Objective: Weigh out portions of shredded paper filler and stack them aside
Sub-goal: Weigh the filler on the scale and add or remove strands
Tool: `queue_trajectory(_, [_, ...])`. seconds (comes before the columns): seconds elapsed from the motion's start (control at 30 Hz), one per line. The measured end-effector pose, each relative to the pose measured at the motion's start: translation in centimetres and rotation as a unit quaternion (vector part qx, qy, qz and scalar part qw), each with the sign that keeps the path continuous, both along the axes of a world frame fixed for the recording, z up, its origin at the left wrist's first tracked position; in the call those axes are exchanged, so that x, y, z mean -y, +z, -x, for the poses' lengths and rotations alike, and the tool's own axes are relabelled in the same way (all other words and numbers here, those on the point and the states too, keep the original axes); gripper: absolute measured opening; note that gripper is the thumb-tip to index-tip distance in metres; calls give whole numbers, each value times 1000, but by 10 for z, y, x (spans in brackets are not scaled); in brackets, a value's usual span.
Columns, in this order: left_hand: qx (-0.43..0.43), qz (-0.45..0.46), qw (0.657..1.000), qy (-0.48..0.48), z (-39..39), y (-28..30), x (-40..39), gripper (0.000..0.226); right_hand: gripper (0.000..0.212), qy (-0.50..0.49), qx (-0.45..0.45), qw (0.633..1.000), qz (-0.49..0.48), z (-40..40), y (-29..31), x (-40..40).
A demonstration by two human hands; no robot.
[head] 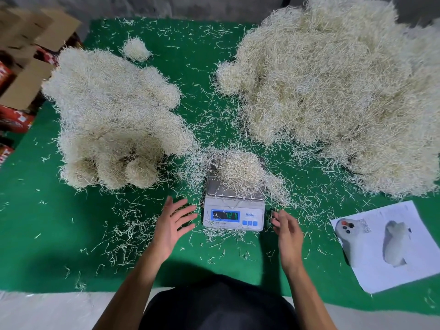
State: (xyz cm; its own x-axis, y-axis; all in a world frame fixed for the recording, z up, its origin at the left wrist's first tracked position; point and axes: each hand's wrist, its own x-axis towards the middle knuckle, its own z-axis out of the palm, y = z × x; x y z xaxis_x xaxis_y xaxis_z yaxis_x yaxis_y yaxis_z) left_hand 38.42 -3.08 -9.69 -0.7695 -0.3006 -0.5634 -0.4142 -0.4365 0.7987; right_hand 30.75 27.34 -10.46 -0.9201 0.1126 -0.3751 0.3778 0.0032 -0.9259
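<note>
- Filler comes first: a small mound of pale cream shredded paper (240, 171) sits on the steel pan of the white digital kitchen scale (234, 211), at the centre of the green felt-covered table (47, 234); some strands spill off the pan's 3 o'clock edge.
- At 10 o'clock lies a heap of rounded, already balled portions (114, 120); at 2 o'clock the much larger loose supply pile (338, 91).
- Left hand (172, 225) hovers just beside the scale at 9 o'clock, fingers spread and holding nothing; right hand (287, 231) at 3 o'clock, fingers loosely bent, also holding nothing.
- Judging by looks, the mound is feather-light, springy and prone to shedding, so cupping both palms under and around its flanks seems wisest.
- Printed white paper sheet (392, 244) lies at 4 o'clock.
</note>
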Motion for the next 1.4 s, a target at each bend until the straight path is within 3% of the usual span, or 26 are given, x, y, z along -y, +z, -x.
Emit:
queue_trajectory(0.07, [2,-11,1000,7,-1,-1,-1,74,34,19,-10,999,-37,3,8,6])
queue_trajectory(0.17, [4,-17,1000,10,2,2,-4,78,76,88,-70,983,-146,27,28,24])
queue_trajectory(0.27, [7,-10,1000,7,6,3,-7,74,102,132,-159,950,-235,67,48,57])
queue_trajectory(0.33, [7,-3,1000,7,10,2,-8,72,111,176,-195,909,-323,93,60,85])
queue_trajectory(0.4, [2,8,1000,-1,15,3,-6,74,110,250,-191,847,-429,110,66,110])
queue_trajectory(0.47, [-7,17,1000,-9,22,9,-4,71,91,344,-139,770,-518,114,66,128])
queue_trajectory(0.5, [-13,19,1000,-9,26,12,-3,66,82,368,-114,751,-537,112,66,133])
queue_trajectory(0.53, [-19,23,1000,-7,30,16,-3,61,78,370,-97,756,-532,109,65,135])
queue_trajectory(0.57, [-29,31,999,-8,35,21,-3,54,77,355,-79,789,-495,106,67,136])
queue_trajectory(0.63, [-48,55,997,-18,47,32,-4,44,84,295,-30,902,-314,98,74,138])
queue_trajectory(0.7, [-61,77,995,-36,59,49,-8,41,78,233,31,964,-121,95,81,140])
queue_trajectory(0.8, [-50,69,996,-38,76,68,-13,74,29,193,81,977,-32,92,92,143])
queue_trajectory(0.87, [-31,94,994,-55,86,78,-14,89,39,175,84,981,-17,96,94,145])
queue_trajectory(1.0, [-43,217,974,-58,95,90,-18,46,52,133,94,984,-72,108,102,146])
queue_trajectory(1.1, [-80,191,978,-23,90,103,-16,27,50,80,77,990,-86,126,107,144])
queue_trajectory(1.23, [-98,85,991,36,87,104,-3,53,27,-5,95,995,-10,160,118,131])
queue_trajectory(1.3, [-70,146,987,21,83,98,7,57,21,-47,110,992,33,171,122,125])
queue_trajectory(1.37, [-17,256,967,6,82,97,19,70,46,-25,123,989,78,174,124,126])
queue_trajectory(1.4, [-23,261,965,3,83,94,25,75,58,27,125,990,65,171,127,129])
